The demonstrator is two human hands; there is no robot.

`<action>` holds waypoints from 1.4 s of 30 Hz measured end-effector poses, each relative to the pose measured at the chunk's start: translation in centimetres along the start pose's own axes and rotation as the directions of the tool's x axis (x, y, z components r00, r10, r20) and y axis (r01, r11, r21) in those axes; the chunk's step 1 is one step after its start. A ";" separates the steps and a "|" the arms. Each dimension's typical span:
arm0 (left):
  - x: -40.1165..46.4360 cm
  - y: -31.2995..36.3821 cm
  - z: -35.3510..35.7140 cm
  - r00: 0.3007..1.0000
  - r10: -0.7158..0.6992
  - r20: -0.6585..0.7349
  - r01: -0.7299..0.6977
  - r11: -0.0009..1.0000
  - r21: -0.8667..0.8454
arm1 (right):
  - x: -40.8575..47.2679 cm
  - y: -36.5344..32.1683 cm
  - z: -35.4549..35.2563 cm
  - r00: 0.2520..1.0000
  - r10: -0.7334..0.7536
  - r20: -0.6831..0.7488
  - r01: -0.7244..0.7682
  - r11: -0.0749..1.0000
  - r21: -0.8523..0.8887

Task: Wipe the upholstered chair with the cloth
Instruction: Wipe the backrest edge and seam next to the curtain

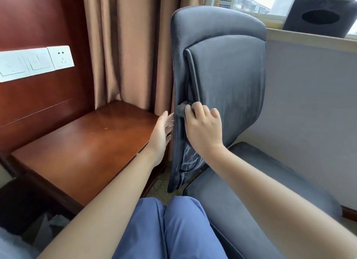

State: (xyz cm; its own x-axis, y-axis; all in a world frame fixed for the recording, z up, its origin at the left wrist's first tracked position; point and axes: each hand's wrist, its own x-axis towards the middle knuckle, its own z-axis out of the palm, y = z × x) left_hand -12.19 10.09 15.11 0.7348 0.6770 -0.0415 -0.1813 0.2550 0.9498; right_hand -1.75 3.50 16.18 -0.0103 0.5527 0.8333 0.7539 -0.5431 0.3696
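The grey upholstered chair [231, 71] stands in the middle right, its tall backrest upright and its seat [241, 191] low at the right. My right hand [204, 127] is closed around a small grey cloth [181, 109] and presses it into the seam at the backrest's left edge. My left hand [161, 135] lies flat against the outer left side of the backrest, fingers spread, holding nothing. Most of the cloth is hidden under my right fingers.
A reddish wooden side table [81, 148] sits left of the chair, against a wood panel with white switches and a socket [36, 62]. Tan curtains [127, 46] hang behind. A dark tissue box [320, 17] rests on the windowsill. My knees in blue trousers [173, 229] are below.
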 end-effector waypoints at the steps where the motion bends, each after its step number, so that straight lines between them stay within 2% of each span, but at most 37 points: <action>1: 0.1 -0.1 0.0 1.000 0.004 0.009 -0.004 1.000 -0.015 | -1.3 -0.5 0.4 0.999 -0.010 0.034 0.010 1.000 -0.001; 7: 0.0 0.2 0.8 0.998 0.057 0.015 -0.057 0.998 -0.008 | -5.0 -1.7 0.7 0.955 -0.154 0.252 0.163 0.987 -0.013; 11: -0.6 0.3 1.0 0.999 0.049 -0.017 -0.049 0.998 0.030 | -3.3 -0.1 -0.6 0.962 -0.222 0.158 0.226 0.974 -0.007; 14: -1.3 0.1 0.7 0.998 0.045 -0.051 -0.043 0.998 0.044 | -0.3 1.4 -1.8 0.994 -0.110 -0.015 0.110 0.994 -0.012; 17: -1.9 -0.2 0.0 0.999 0.012 -0.052 -0.009 0.999 0.050 | 2.4 1.7 -3.4 0.997 0.000 -0.079 0.001 1.000 0.012; 22: -2.3 -0.6 -0.5 1.000 -0.008 -0.016 0.009 0.999 0.052 | -1.0 0.4 -4.2 0.995 0.043 -0.089 -0.035 0.995 0.089; 26: -2.1 -1.2 0.5 0.999 -0.020 0.035 0.019 1.000 0.022 | -3.5 -0.3 -3.3 1.000 0.016 -0.003 -0.016 0.996 0.082; 32: -1.0 -1.7 0.2 1.000 0.001 0.029 -0.002 1.000 0.028 | -7.4 -1.7 -1.5 0.973 -0.203 0.110 0.203 0.979 0.011; 35: -0.7 -1.6 0.1 1.000 -0.005 0.018 0.004 0.999 0.045 | -7.6 -1.6 -1.4 0.946 -0.265 0.187 0.267 0.964 0.019; 39: -0.8 -1.2 -0.5 0.999 -0.027 0.040 0.023 0.997 0.078 | -5.9 -0.5 -2.1 0.949 -0.288 0.126 0.285 0.958 0.036; 42: -1.0 -1.0 -0.6 0.997 -0.052 0.049 0.048 0.996 0.081 | -2.5 0.9 -3.1 0.986 -0.169 -0.012 0.169 0.985 0.018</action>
State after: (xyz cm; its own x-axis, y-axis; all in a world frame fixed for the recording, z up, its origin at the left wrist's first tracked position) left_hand -13.15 9.62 14.01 0.7745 0.6280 -0.0759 -0.0921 0.2306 0.9687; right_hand -3.07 -0.28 15.73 -0.1457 0.6287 0.7638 0.7531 -0.4302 0.4978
